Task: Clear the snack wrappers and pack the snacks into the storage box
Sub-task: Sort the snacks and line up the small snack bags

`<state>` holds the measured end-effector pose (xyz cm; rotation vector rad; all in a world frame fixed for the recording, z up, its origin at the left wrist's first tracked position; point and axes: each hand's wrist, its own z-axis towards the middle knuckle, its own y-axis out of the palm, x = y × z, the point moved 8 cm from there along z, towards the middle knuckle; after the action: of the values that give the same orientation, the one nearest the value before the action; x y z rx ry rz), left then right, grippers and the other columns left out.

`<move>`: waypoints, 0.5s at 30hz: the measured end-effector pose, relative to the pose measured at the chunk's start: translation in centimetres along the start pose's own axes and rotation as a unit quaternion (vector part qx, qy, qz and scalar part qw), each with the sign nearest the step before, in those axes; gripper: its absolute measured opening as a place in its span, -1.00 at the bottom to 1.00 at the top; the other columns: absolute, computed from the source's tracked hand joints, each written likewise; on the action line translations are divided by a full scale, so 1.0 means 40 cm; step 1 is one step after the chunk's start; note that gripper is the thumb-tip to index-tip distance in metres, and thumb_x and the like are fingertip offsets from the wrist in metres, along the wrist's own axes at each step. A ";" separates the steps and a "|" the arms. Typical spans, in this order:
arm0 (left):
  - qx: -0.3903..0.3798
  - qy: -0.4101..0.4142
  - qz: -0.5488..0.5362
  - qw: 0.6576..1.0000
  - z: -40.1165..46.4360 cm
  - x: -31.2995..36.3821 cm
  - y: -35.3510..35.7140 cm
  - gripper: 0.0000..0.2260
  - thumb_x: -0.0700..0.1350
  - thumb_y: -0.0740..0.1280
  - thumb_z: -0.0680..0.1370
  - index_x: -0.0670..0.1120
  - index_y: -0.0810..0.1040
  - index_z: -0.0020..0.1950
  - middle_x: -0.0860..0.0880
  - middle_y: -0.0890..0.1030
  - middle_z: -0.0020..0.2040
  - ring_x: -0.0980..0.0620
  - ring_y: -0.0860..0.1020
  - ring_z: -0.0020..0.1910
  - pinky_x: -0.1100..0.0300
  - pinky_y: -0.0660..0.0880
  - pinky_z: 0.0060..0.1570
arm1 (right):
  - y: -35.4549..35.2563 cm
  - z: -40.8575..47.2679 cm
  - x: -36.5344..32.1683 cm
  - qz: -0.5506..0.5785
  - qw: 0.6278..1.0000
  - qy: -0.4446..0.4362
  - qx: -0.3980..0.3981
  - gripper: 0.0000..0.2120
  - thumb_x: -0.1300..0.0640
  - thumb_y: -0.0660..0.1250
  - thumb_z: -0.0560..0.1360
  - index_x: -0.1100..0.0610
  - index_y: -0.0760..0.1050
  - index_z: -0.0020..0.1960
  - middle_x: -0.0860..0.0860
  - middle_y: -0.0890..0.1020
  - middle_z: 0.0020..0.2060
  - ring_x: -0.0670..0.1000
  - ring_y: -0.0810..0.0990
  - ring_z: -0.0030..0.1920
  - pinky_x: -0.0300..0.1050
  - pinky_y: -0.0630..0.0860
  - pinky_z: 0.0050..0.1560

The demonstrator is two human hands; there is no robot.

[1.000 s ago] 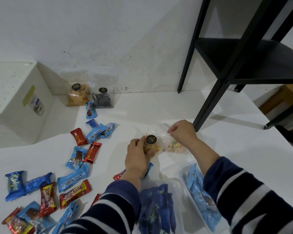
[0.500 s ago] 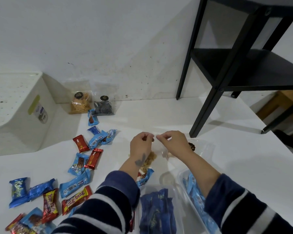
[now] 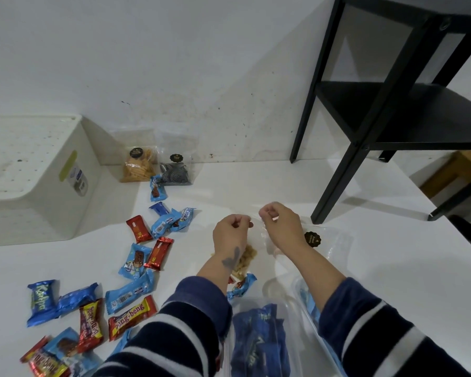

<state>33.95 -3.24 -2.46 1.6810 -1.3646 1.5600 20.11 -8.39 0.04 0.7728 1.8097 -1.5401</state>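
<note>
Fingers of the left hand and right hand curled tight, pinching a clear snack bag mid-counter. Its contents were largely hidden behind both wrists.

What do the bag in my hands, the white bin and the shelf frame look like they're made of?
Bag: thin clear plastic film; it is see-through and crinkled. Bin: probably matte white moulded plastic, with rounded edges. Shelf frame: matte black, painted wood or metal, cannot tell.
</note>
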 end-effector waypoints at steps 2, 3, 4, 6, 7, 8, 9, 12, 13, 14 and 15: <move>0.013 0.001 -0.010 1.000 0.008 0.000 -0.015 -0.83 -0.07 0.24 0.58 -0.01 0.59 -0.15 0.06 0.66 -0.15 0.05 0.57 -0.16 0.17 0.50 -0.06 | 0.005 -0.026 -0.004 0.090 0.996 -0.024 -0.009 -0.84 0.10 0.35 0.51 -0.03 0.40 0.03 -0.10 0.52 -0.04 -0.04 0.55 -0.12 -0.24 0.45 -0.16; 0.016 0.004 -0.011 1.000 0.012 0.001 -0.021 -0.84 -0.08 0.24 0.58 0.00 0.58 -0.15 0.06 0.66 -0.14 0.05 0.57 -0.17 0.18 0.49 -0.09 | 0.012 -0.041 0.001 0.109 0.993 -0.034 -0.012 -0.76 0.16 0.38 0.50 -0.03 0.36 0.05 -0.10 0.49 0.00 -0.06 0.54 -0.09 -0.30 0.42 -0.16; 0.016 0.009 -0.010 1.000 0.017 0.002 -0.025 -0.84 -0.08 0.23 0.58 -0.02 0.58 -0.13 0.05 0.66 -0.14 0.07 0.56 -0.18 0.22 0.46 -0.13 | 0.025 -0.056 0.007 0.113 0.993 -0.040 -0.017 -0.71 0.23 0.39 0.48 -0.03 0.35 0.05 -0.10 0.48 0.04 -0.06 0.54 -0.03 -0.34 0.41 -0.14; 0.012 0.023 0.009 1.000 0.025 -0.002 -0.033 -0.84 -0.06 0.22 0.59 -0.05 0.58 -0.04 0.04 0.65 -0.10 0.08 0.56 -0.16 0.28 0.40 -0.19 | 0.073 -0.080 0.024 0.104 0.992 -0.042 -0.049 -0.67 0.34 0.36 0.47 -0.08 0.39 -0.02 -0.09 0.50 0.12 -0.04 0.54 0.09 -0.29 0.48 -0.02; 0.009 0.034 0.033 0.999 0.025 -0.006 -0.039 -0.82 -0.04 0.20 0.60 -0.06 0.57 0.02 0.04 0.64 -0.08 0.08 0.56 -0.14 0.28 0.39 -0.18 | 0.097 -0.087 0.032 0.106 0.992 -0.044 -0.059 -0.62 0.40 0.32 0.47 -0.12 0.43 -0.07 -0.07 0.51 0.13 -0.04 0.54 0.13 -0.21 0.52 0.07; 0.007 0.049 0.067 0.996 0.025 -0.013 -0.047 -0.80 -0.01 0.19 0.60 -0.05 0.55 0.06 0.05 0.62 -0.05 0.07 0.55 -0.10 0.26 0.40 -0.14 | 0.114 -0.089 0.038 0.108 0.991 -0.047 -0.055 -0.54 0.45 0.27 0.46 -0.16 0.46 -0.11 -0.05 0.53 0.12 -0.03 0.54 0.15 -0.16 0.53 0.14; 0.011 0.068 0.111 0.991 0.026 -0.024 -0.059 -0.79 0.00 0.17 0.61 -0.03 0.54 0.09 0.05 0.60 -0.01 0.06 0.54 -0.06 0.22 0.43 -0.08 | 0.122 -0.088 0.042 0.109 0.992 -0.047 -0.039 -0.48 0.48 0.24 0.44 -0.19 0.48 -0.13 -0.04 0.54 0.10 -0.03 0.55 0.14 -0.16 0.54 0.14; 0.010 0.107 0.269 0.957 0.026 -0.075 -0.102 -0.78 0.03 0.12 0.62 0.03 0.47 0.18 0.06 0.50 0.16 0.03 0.46 0.16 0.04 0.48 0.11 | 0.126 -0.070 0.056 0.108 0.994 -0.029 -0.001 -0.39 0.52 0.22 0.42 -0.27 0.47 -0.14 -0.06 0.52 0.05 0.02 0.59 0.07 -0.27 0.53 -0.03; 0.000 0.111 0.306 0.945 0.029 -0.096 -0.115 -0.76 0.03 0.11 0.62 0.03 0.45 0.23 0.05 0.46 0.22 0.04 0.42 0.22 0.03 0.46 0.14 | 0.128 -0.061 0.058 0.104 0.994 -0.030 -0.001 -0.37 0.52 0.21 0.42 -0.29 0.47 -0.13 -0.06 0.51 0.03 0.03 0.60 0.04 -0.26 0.53 -0.07; -0.017 0.117 0.331 0.936 0.035 -0.117 -0.126 -0.75 0.01 0.10 0.63 0.02 0.42 0.27 0.05 0.43 0.26 0.04 0.39 0.25 0.05 0.46 0.16 | 0.131 -0.048 0.057 0.098 0.995 -0.033 -0.006 -0.36 0.51 0.19 0.43 -0.30 0.48 -0.11 -0.07 0.50 0.01 0.04 0.61 0.02 -0.26 0.53 -0.12; -0.037 0.129 0.349 0.927 0.042 -0.133 -0.135 -0.73 -0.01 0.10 0.63 0.01 0.40 0.30 0.03 0.40 0.30 0.05 0.38 0.26 0.08 0.46 0.16 | 0.131 -0.034 0.053 0.092 0.995 -0.038 -0.013 -0.37 0.51 0.18 0.44 -0.29 0.49 -0.08 -0.08 0.49 0.00 0.03 0.62 -0.01 -0.28 0.50 -0.18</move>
<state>40.18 -0.70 -6.33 0.9211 -1.9621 1.9720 22.70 -6.21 -4.69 0.8321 1.6518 -1.4062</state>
